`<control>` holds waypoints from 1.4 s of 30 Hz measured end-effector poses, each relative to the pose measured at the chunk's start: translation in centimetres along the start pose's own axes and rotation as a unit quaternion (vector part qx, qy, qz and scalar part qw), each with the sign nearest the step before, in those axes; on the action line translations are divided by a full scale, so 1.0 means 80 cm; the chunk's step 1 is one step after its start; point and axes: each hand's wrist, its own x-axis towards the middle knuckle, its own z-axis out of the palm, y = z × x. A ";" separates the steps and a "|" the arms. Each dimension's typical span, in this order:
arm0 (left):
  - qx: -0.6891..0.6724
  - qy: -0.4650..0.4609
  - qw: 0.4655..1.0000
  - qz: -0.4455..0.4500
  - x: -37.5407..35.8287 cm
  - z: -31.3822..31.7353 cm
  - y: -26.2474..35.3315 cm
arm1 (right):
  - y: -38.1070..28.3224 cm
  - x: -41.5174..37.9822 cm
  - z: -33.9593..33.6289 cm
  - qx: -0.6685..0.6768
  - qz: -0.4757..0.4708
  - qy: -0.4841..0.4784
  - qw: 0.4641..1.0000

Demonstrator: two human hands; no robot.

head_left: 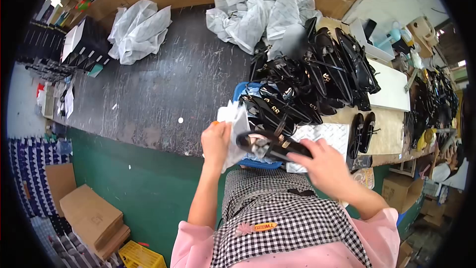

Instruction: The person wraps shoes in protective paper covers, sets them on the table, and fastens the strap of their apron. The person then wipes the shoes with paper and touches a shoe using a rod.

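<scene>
In the head view, a black shoe (270, 145) with a metal buckle is held by its heel end in my right hand (325, 166), fingers closed around it. White tissue paper (237, 134) is pinched in my left hand (216, 144), just left of the shoe's toe. Something small and orange shows at the left fingertips, too small to name. Beneath and behind the shoe, a blue basket (240, 89) holds several black shoes (267, 111). A printed white sheet (322, 136) lies to the right of the basket.
More black shoes (327, 64) are heaped at the right of the dark table (163, 89). A pair of black shoes (361, 134) stands near the front edge. Crumpled paper (258, 15) lies at the back. Cardboard boxes (91, 216) and a yellow crate (141, 255) are on the floor at left.
</scene>
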 end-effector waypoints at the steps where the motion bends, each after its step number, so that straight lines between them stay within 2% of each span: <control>1: 0.036 -0.033 0.999 0.022 -0.008 0.007 0.010 | -0.009 -0.003 0.010 -0.029 -0.017 0.001 0.999; 2: -0.010 -0.080 0.996 0.044 -0.022 0.007 0.042 | -0.014 0.002 0.024 -0.006 0.007 -0.001 1.000; 3: -0.160 -0.115 0.980 0.013 -0.047 0.016 0.075 | -0.013 0.013 0.040 0.080 0.061 -0.060 0.993; 4: -0.063 -0.139 0.984 0.094 -0.075 0.025 0.094 | 0.006 0.026 0.089 0.316 0.088 -0.079 0.941; 5: -0.136 -0.180 0.969 0.106 -0.086 0.009 0.122 | 0.024 0.040 0.123 0.534 0.104 -0.088 0.835; 6: -0.185 -0.158 0.962 0.121 -0.092 0.001 0.140 | 0.007 0.064 0.105 0.746 0.120 -0.020 0.655; 7: -0.224 -0.116 0.959 0.127 -0.087 -0.014 0.153 | -0.015 0.097 0.086 0.897 0.121 0.049 0.422; 8: -0.134 -0.127 0.975 0.124 -0.076 -0.032 0.145 | -0.005 0.130 0.099 0.902 0.120 0.067 0.408; 9: -0.126 -0.071 0.985 0.088 -0.054 -0.045 0.129 | 0.008 0.158 0.115 0.909 0.123 0.086 0.390; 11: -0.173 0.008 0.983 -0.054 -0.012 -0.064 0.094 | 0.015 0.196 0.108 0.844 0.081 0.175 0.501; 12: -0.265 0.052 0.953 -0.140 0.010 -0.074 0.098 | -0.017 0.195 0.071 0.806 0.052 0.189 0.559; 13: -0.267 0.044 0.953 -0.134 0.010 -0.064 0.096 | -0.031 0.182 0.084 0.697 0.023 0.166 0.697; 14: -0.308 0.019 0.940 -0.142 0.000 -0.046 0.089 | -0.038 0.162 0.082 0.650 0.061 0.111 0.750; 15: -0.348 -0.005 0.925 -0.153 -0.009 -0.031 0.087 | -0.035 0.142 0.077 0.597 0.100 0.053 0.795; 17: -0.379 -0.023 0.910 -0.166 -0.017 -0.018 0.083 | 0.005 0.107 0.075 0.538 0.140 0.059 0.829; 19: -0.393 0.052 0.892 -0.219 -0.009 -0.023 0.054 | 0.070 0.065 0.078 0.347 0.086 0.281 0.891; 20: -0.409 0.043 0.886 -0.214 -0.004 -0.031 0.052 | 0.105 0.057 0.044 0.197 0.042 0.349 0.915; 21: -0.408 0.043 0.886 -0.217 -0.006 -0.029 0.057 | 0.134 0.047 0.006 0.010 0.073 0.343 0.937; 22: -0.350 0.001 0.919 -0.183 -0.007 -0.027 0.062 | 0.144 0.040 0.007 -0.118 0.202 0.344 0.909; 23: -0.290 -0.040 0.945 -0.146 -0.005 -0.023 0.068 | 0.183 0.040 0.031 -0.121 0.259 0.268 0.920; 24: -0.210 -0.029 0.975 -0.070 -0.006 -0.008 0.076 | 0.224 0.044 0.058 0.019 0.234 0.281 0.931; 27: -0.134 -0.016 0.991 0.021 0.003 0.019 0.091 | 0.207 0.021 0.008 0.246 0.230 0.264 0.904; 28: -0.128 -0.010 0.992 0.013 0.009 0.030 0.087 | 0.186 0.005 -0.013 0.200 0.130 0.277 0.931; 30: -0.055 0.020 0.997 0.054 0.015 0.046 0.070 | 0.137 -0.031 -0.051 0.135 0.035 0.128 0.982; 31: -0.048 0.025 0.997 0.049 0.011 0.042 0.074 | 0.107 -0.044 -0.045 0.098 0.027 0.074 0.992; 32: -0.035 -0.008 0.998 0.046 0.003 0.040 0.084 | 0.081 -0.044 -0.046 0.077 0.011 0.001 0.997; 33: -0.023 -0.041 0.998 0.043 -0.007 0.038 0.097 | 0.070 -0.040 -0.021 0.116 -0.012 -0.006 0.993; 34: -0.062 -0.057 0.996 0.038 -0.032 0.038 0.115 | 0.066 -0.026 0.009 0.219 -0.016 -0.016 0.975; 35: -0.099 -0.073 0.992 0.032 -0.065 0.034 0.135 | 0.065 0.007 0.034 0.335 0.025 -0.138 0.932; 36: -0.127 -0.042 0.990 0.032 -0.084 0.018 0.157 | 0.065 0.042 0.086 0.544 0.093 -0.212 0.806; 37: -0.150 -0.009 0.988 0.036 -0.095 -0.003 0.163 | 0.036 0.090 0.108 0.802 0.180 -0.224 0.523; 38: -0.078 0.003 0.997 0.015 -0.100 -0.028 0.136 | -0.002 0.151 0.138 0.813 0.008 -0.142 0.565; 39: -0.103 0.082 0.991 -0.017 -0.090 -0.051 0.096 | -0.048 0.198 0.102 0.749 -0.017 -0.069 0.658; 40: -0.108 0.160 0.976 -0.097 -0.073 -0.087 0.069 | -0.074 0.255 0.139 0.779 -0.050 -0.047 0.624; 41: -0.066 0.212 0.968 -0.117 -0.058 -0.130 0.043 | -0.099 0.305 0.104 0.758 0.063 -0.127 0.636; 42: -0.031 0.262 0.953 -0.147 -0.046 -0.168 0.014 | -0.149 0.337 0.094 0.797 -0.030 0.116 0.592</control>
